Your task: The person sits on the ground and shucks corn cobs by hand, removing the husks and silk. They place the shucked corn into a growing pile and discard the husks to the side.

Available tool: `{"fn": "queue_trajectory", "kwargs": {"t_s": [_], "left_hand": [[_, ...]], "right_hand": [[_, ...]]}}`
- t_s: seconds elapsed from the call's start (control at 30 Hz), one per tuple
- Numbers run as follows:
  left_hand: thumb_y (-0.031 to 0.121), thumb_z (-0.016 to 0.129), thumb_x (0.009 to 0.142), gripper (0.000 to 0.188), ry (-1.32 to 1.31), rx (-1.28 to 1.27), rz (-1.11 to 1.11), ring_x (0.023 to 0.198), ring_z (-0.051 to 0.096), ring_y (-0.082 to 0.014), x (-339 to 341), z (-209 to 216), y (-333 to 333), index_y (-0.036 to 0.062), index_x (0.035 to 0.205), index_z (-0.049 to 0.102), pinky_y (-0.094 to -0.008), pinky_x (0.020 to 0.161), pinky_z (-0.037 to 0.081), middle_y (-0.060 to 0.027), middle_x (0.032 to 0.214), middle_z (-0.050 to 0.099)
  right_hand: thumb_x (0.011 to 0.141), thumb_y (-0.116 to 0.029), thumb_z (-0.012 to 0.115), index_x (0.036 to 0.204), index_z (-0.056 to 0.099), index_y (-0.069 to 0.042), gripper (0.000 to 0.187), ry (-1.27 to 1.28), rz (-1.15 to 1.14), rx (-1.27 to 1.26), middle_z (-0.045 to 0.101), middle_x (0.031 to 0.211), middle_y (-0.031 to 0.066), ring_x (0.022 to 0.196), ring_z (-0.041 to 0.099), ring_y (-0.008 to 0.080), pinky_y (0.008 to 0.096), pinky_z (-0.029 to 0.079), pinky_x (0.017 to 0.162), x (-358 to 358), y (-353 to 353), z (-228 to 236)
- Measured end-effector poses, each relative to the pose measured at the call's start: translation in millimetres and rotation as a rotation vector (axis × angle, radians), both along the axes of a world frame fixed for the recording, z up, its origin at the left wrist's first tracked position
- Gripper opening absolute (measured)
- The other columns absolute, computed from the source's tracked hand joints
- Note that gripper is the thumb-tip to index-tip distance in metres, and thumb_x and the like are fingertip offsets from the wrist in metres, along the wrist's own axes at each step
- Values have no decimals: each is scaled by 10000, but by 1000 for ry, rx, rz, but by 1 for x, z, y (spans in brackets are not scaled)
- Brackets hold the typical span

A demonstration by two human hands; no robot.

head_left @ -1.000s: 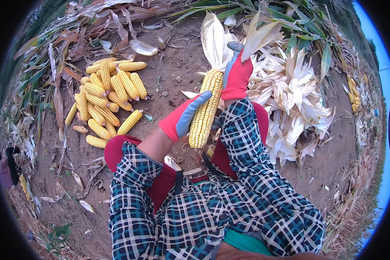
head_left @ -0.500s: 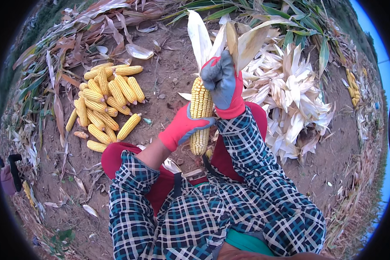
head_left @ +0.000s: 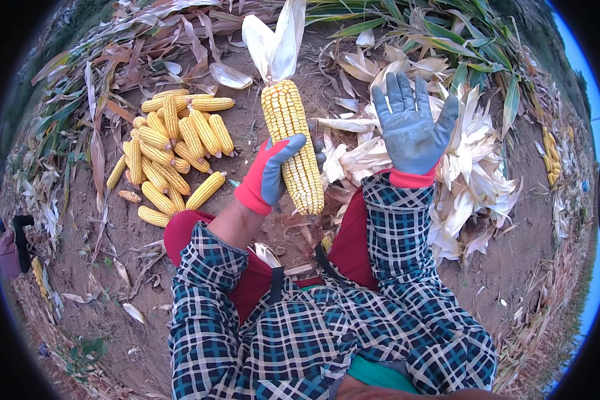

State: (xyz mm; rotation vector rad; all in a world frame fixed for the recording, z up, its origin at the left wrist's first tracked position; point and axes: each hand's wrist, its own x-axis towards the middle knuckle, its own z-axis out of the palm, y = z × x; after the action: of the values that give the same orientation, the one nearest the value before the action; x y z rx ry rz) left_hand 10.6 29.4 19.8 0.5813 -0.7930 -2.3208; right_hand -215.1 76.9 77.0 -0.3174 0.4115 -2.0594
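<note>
My left hand [head_left: 277,172], in a red and grey work glove, is wrapped round the lower half of a yellow corn cob [head_left: 292,137]. The cob is tilted, its bare kernels showing, and a few pale husk leaves [head_left: 277,43] still hang on at its far end. My right hand [head_left: 412,127], gloved alike, is spread flat with the grey palm up and nothing in it. It hovers at the left edge of a heap of stripped pale husks [head_left: 470,160]. Part of the left fingers is hidden behind the cob.
A pile of husked yellow cobs [head_left: 173,143] lies on the soil to the left. Dry and green corn stalks [head_left: 440,33] lie along the far side. More cobs [head_left: 551,157] sit at the far right. My knees flank the bare soil [head_left: 287,240] between them.
My right hand has let go of the husk leaves and moved right, opening out. Some of the husk is off the cob. My left hand has shifted slightly left and up with the cob.
</note>
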Motion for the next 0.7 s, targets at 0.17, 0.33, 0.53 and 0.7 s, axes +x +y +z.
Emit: {"fn": "queue_trajectory", "kwargs": {"t_s": [0.17,0.33,0.53,0.7], "left_hand": [[410,553,913,480,108,-17,218,958,626,-277,10,7,-28,31,1204,506,-415,879,509,-132,1004,617],[409,551,913,456,156,-103,283,995,617,-277,11,9,-41,46,1188,525,-425,910,494,-117,1027,617],[270,594,910,353,-112,-392,552,958,612,-176,22,28,-52,31,1165,540,-304,830,492,-61,1017,607],[188,765,770,498,-299,-333,838,865,571,-102,25,24,-60,-8,1156,519,-245,762,466,-30,1006,598]], "right_hand": [[839,-365,678,1424,271,-44,782,520,303,444,407,1349,158,1274,392,245,437,347,1039,74,8,-26],[785,-311,747,1249,442,-26,624,677,774,617,610,1032,74,776,641,127,235,521,627,115,20,-37],[721,-322,790,1173,510,-17,614,1263,397,588,650,966,118,864,659,224,323,512,706,114,17,-61],[681,-330,798,1261,458,-20,740,1757,-8,579,610,1088,182,992,615,335,398,492,823,122,24,-92]]}}
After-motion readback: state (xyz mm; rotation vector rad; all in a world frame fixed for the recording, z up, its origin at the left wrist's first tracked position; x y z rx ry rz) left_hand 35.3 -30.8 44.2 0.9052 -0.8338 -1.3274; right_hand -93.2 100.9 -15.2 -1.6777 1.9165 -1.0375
